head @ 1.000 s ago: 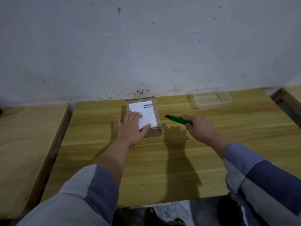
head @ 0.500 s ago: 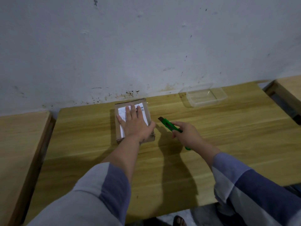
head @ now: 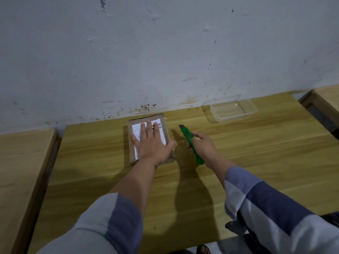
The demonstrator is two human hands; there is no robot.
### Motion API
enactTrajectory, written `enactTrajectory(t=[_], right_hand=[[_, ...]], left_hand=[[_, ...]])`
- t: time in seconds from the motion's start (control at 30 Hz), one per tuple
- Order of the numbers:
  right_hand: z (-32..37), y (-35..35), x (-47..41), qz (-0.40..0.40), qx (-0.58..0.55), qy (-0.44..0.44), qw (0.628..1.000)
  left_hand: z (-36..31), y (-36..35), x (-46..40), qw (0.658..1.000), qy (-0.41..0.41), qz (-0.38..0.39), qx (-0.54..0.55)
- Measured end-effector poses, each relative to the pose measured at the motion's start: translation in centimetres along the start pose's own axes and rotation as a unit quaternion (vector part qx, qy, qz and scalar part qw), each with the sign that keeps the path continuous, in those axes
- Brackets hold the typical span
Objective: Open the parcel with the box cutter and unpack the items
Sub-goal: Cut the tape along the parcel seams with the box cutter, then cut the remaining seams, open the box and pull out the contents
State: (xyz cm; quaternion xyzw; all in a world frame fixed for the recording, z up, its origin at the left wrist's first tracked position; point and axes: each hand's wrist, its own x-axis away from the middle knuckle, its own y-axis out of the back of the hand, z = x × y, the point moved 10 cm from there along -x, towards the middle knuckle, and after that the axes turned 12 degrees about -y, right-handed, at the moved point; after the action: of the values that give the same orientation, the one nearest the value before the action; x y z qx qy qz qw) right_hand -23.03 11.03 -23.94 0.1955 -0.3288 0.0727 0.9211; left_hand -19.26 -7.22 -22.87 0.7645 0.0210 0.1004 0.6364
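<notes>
My left hand (head: pixel 153 145) lies flat, fingers straight, pressing the small brown cardboard parcel (head: pixel 149 138) with its white label onto the light wooden desk (head: pixel 238 162). Just right of it, my right hand's (head: pixel 204 149) grip is clamped on the green plastic box cutter (head: pixel 190 143), blade tip pointing away. Far right, near the wall: a clear plastic tray (head: pixel 232 110).

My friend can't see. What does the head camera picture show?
A left hand presses flat on a parcel on a wooden table. The right hand holds a green cutter beside it, apart. A clear tub sits by the wall.
</notes>
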Motion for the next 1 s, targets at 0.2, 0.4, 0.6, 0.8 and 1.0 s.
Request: enactTrajectory(t=[0.2, 0.4, 0.6, 0.8, 1.0], right_hand=[[-0.4, -1.5, -1.1, 0.073, -0.053, -0.056, 0.994], [2.0, 0.8, -3.5, -0.095, 0.108, 0.026, 0.989], [5.2, 1.0, -5.6, -0.159, 0.293, 0.107, 0.937], [9.1, -1.0, -7.8, -0.188, 0.471, 0.216, 0.834], [9.5, -1.9, -10.3, -0.153, 0.494, 0.198, 0.833]], left_hand=[[-0.1, 0.0, 0.0, 1.000, -0.001, -0.010, 0.004], [-0.1, -0.1, 0.0, 1.000, -0.004, -0.017, 0.005], [0.0, 0.0, -0.2, 1.000, -0.003, -0.030, 0.001], [0.1, 0.0, -0.4, 0.999, 0.002, -0.033, -0.008], [0.1, 0.0, -0.4, 0.999, 0.001, -0.040, -0.003]])
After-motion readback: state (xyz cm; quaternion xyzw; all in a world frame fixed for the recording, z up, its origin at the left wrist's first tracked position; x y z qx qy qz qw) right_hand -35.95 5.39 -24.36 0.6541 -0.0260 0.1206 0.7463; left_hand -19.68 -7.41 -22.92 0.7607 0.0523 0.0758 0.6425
